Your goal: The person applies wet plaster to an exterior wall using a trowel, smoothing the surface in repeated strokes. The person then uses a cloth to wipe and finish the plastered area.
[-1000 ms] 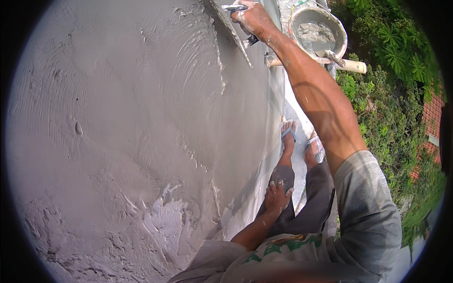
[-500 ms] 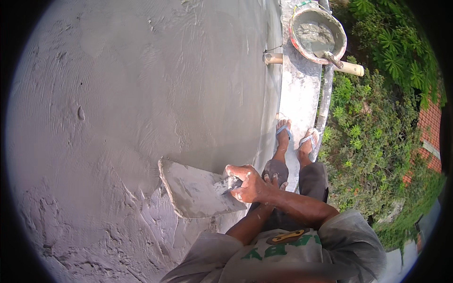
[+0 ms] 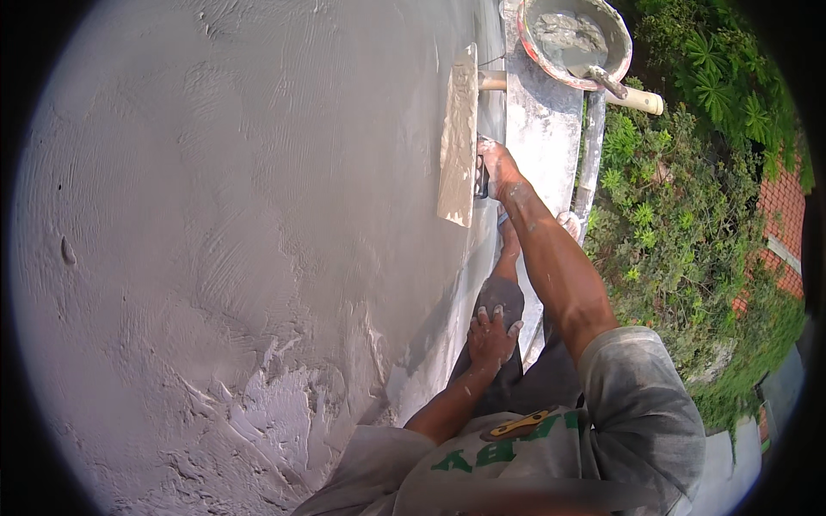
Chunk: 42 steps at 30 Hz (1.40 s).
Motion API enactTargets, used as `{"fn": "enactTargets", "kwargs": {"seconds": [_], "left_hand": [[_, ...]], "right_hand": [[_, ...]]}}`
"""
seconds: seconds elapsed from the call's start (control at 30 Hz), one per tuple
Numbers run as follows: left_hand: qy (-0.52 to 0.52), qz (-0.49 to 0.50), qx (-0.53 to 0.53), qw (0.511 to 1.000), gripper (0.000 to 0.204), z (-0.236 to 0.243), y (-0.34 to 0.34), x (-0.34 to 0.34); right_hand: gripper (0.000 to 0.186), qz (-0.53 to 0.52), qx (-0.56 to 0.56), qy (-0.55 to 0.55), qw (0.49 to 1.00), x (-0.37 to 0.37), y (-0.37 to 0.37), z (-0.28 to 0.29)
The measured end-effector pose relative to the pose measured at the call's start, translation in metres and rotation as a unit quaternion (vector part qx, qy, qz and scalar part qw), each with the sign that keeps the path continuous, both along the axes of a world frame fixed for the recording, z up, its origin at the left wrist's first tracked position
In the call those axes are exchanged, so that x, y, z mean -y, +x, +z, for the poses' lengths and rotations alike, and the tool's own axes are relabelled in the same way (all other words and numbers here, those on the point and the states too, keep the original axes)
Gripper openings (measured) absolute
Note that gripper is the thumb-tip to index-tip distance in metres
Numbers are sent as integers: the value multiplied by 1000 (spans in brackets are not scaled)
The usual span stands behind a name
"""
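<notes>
My right hand (image 3: pixel 497 168) grips the handle of a plaster-coated rectangular trowel (image 3: pixel 457 129), whose long blade stands edge-on near the right part of the grey plastered wall (image 3: pixel 215 215). The plaster is smoother near the trowel and rough with ridges toward the lower left. My left hand (image 3: pixel 492 340) rests on my dark trouser leg (image 3: pixel 503 301) with its fingers apart, holding nothing. The lower part of my right forearm passes over the walkway, partly hiding my feet.
A bucket (image 3: pixel 615 39) of wet grey mortar, with a tool handle (image 3: pixel 609 83) across its rim, sits on a narrow pale plank (image 3: pixel 542 138). Pipes (image 3: pixel 637 101) stick out beside it. A pole (image 3: pixel 591 155) runs along the plank; past it are green plants and a red tiled roof (image 3: pixel 779 215).
My right hand and trowel swept from the upper wall down toward my body, then moved back up and right, the blade now upright. My left hand stays on my leg.
</notes>
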<state>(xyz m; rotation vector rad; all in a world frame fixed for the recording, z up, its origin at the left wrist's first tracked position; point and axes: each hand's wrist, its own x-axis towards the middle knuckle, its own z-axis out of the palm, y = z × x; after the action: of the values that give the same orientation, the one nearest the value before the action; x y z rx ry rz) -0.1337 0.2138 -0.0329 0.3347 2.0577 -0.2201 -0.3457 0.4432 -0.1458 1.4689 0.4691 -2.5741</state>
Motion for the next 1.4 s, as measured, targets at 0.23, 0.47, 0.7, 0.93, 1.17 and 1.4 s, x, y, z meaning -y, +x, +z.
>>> {"fn": "enactTargets", "kwargs": {"seconds": [0.23,0.47,0.7,0.93,1.17,1.4], "left_hand": [[22,-18,-15,999,67,-18,19,20],[165,-127,-155,966,73,-60,46,66],[17,-20,4,1000,68,-15,11,11],[14,5,25,1000,66,-10,14,11],[35,-32,-18,999,64,-14,23,17],[39,-38,19,998,64,-18,20,22]], "right_hand": [[5,28,-60,162,985,2,-33,108],[19,13,-291,237,927,61,49,212],[8,4,-1,173,985,-15,16,36],[5,-15,-113,206,972,-78,-82,-77],[11,56,-178,251,950,-19,-25,-15],[18,176,-179,196,948,59,44,152]]}}
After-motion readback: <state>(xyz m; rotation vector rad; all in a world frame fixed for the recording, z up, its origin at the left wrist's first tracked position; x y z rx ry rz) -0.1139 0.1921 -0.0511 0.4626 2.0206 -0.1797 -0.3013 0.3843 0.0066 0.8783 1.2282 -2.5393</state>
